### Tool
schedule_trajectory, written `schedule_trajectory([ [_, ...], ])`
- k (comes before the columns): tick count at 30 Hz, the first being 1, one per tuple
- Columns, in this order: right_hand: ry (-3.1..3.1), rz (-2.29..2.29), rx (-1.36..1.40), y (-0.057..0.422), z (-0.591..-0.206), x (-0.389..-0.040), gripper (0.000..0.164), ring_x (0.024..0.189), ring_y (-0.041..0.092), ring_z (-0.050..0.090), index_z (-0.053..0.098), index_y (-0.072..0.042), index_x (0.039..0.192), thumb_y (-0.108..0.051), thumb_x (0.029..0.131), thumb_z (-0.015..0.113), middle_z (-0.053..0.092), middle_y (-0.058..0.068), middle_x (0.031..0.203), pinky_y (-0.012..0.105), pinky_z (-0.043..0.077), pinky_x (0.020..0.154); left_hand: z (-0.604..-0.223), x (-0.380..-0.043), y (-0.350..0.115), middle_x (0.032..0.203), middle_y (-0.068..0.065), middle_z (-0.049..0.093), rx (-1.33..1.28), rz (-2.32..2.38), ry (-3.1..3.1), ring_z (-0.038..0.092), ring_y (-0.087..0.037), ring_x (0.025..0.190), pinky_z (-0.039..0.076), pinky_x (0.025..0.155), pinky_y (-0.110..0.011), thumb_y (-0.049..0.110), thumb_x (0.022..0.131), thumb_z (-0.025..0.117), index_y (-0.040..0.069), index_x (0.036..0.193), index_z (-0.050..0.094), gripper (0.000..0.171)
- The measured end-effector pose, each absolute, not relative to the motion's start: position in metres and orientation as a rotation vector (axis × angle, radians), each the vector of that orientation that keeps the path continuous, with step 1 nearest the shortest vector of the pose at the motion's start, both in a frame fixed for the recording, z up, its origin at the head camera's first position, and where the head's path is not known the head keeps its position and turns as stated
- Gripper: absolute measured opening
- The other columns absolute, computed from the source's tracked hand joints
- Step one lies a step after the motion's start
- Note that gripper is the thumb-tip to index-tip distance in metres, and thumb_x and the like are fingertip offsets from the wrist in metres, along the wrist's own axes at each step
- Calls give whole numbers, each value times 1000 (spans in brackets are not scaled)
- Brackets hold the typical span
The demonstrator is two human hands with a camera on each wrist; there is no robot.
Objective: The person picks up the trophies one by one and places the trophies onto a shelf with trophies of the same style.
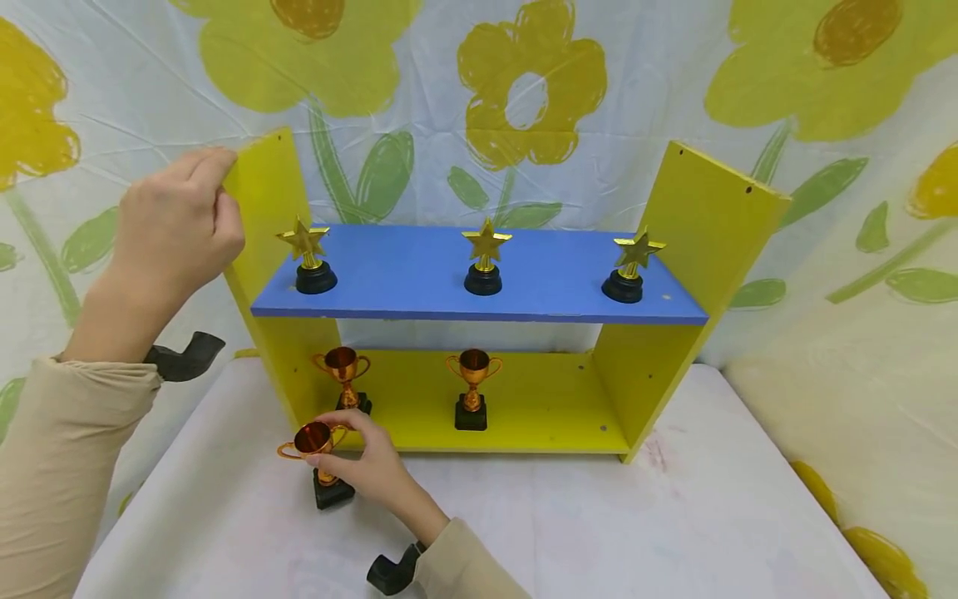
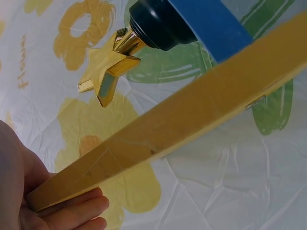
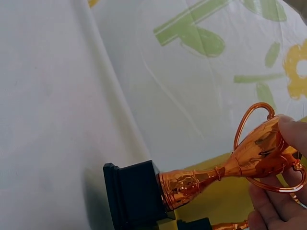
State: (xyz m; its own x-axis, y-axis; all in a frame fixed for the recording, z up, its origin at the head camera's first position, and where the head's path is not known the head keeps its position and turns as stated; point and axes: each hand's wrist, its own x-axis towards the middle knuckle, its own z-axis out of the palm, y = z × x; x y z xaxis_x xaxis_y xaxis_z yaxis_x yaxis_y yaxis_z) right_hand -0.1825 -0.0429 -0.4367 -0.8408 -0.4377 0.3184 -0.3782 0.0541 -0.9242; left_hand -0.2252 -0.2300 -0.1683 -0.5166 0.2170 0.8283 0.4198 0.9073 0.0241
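Observation:
My left hand (image 1: 180,212) grips the top end of the yellow left side panel (image 2: 144,129) of a small shelf unit, fingers wrapped over its edge in the left wrist view. With thumb and fingers, my right hand (image 1: 377,467) pinches an orange-bronze trophy cup (image 3: 259,148) by its bowl. This cup has two looped handles and a square black base (image 3: 136,194), and it is held in front of the shelf's lower left corner. Just behind it, a matching trophy cup (image 1: 342,366) stands on the yellow bottom board (image 1: 539,408), partly hidden. Another such cup (image 1: 473,374) stands at the board's middle.
Three gold star trophies stand along the blue upper board (image 1: 397,266): a left one (image 1: 305,241), a middle one (image 1: 486,245) and a right one (image 1: 634,254). The yellow right panel (image 1: 703,216) rises at the far side. A white-covered table (image 1: 561,516) lies in front; flowered cloth hangs behind.

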Motion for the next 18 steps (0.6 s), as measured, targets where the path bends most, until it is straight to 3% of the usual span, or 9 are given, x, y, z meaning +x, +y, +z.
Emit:
schedule_trajectory([
  [13,2288,-1914,-762,-18,-431,-183,45,127,8,47,59,-30,132,-29,89,75,57,-18,129,58,33,108,-170,-225,-233,124,-28,62,-440,-295,-2147,59,-53,106,44,79,-70,4,89,36,-9,125,61,45],
  [18,2323,-1933,-775,-3,-428,-185,45,126,11,48,60,-28,133,-28,90,74,57,-15,131,54,33,108,-170,-226,-232,123,-28,63,-445,-290,-2128,60,-54,103,44,76,-71,5,89,37,-9,124,61,44],
])
